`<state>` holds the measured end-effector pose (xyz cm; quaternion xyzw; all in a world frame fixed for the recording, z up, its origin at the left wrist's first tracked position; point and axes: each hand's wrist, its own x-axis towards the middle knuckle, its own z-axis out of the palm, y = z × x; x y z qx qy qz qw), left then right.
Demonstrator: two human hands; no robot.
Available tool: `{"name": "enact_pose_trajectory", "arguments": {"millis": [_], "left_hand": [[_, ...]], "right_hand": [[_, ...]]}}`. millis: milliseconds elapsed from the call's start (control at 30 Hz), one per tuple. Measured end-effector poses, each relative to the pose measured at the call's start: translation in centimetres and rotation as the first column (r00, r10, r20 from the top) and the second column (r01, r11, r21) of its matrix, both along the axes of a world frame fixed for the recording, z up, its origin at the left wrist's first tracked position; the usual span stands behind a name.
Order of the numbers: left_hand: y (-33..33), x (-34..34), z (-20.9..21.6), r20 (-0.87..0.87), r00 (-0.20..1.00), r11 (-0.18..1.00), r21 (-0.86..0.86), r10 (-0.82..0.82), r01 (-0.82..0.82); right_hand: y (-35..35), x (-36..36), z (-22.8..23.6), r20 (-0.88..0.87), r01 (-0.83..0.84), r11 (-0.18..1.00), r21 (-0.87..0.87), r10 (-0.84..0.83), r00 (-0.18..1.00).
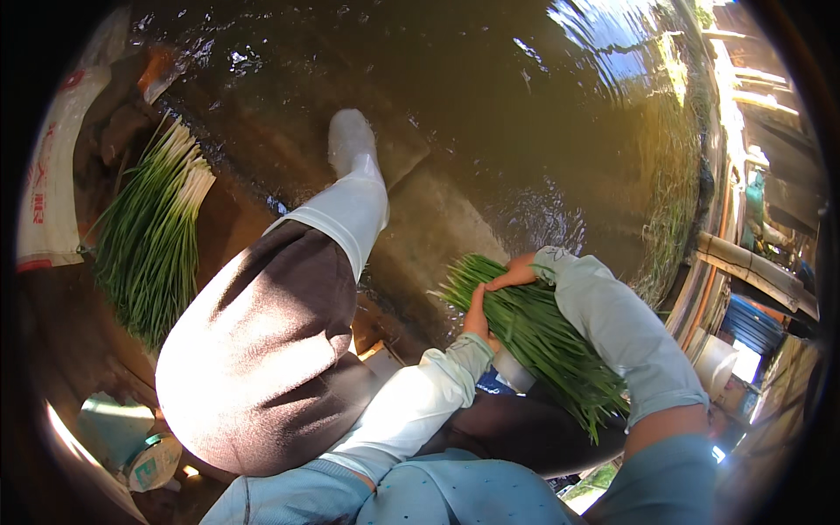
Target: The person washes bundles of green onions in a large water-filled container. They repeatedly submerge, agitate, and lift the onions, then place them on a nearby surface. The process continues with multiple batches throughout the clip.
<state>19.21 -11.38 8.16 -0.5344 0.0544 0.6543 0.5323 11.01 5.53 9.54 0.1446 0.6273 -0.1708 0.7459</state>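
A thick bunch of long green garlic chives (pixel 560 337) lies slantwise over my lower right leg, above the water's edge. My left hand (pixel 478 318) is closed on its near-left side. On the far side, close to the cut-looking end, my right hand (pixel 514 272) grips the same bunch, its fingers partly hidden behind the leaves. Both forearms wear pale sleeves. A second bunch of garlic chives (pixel 153 249), with white stem ends pointing away from me, rests on the brown surface at the left.
Murky water (pixel 490 96) spreads ahead, with a submerged stone slab (pixel 437 236) by my white boot (pixel 350 201). A white printed sack (pixel 57 166) stands at far left. Grassy stalks (pixel 669 166) line the right bank. Bamboo poles (pixel 752 271) and a blue bucket (pixel 752 324) are at right.
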Motion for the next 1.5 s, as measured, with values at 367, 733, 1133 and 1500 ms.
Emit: {"name": "enact_pose_trajectory", "arguments": {"millis": [367,733,1133,1500], "left_hand": [[-1.3,0.5,-2.4,-0.051,0.998,0.995,0.099,0.032,-0.027],[-0.2,-0.4,6.4,-0.023,0.999,0.999,0.010,-0.042,0.042],[-1.5,0.4,1.6,-0.129,0.990,0.982,0.169,-0.062,0.084],[-0.7,-0.2,6.4,-0.121,0.983,0.972,0.175,-0.136,0.156]], "right_hand": [[-0.1,1.1,-1.9,-0.022,0.148,0.989,0.030,-0.147,0.989],[0.6,0.2,5.2,0.015,-0.025,0.999,-0.023,0.026,1.000],[0.1,2.7,2.8,-0.016,0.287,0.951,0.118,-0.287,0.958],[0.7,0.8,5.1,0.043,0.073,0.997,-0.017,-0.072,0.996]]}}
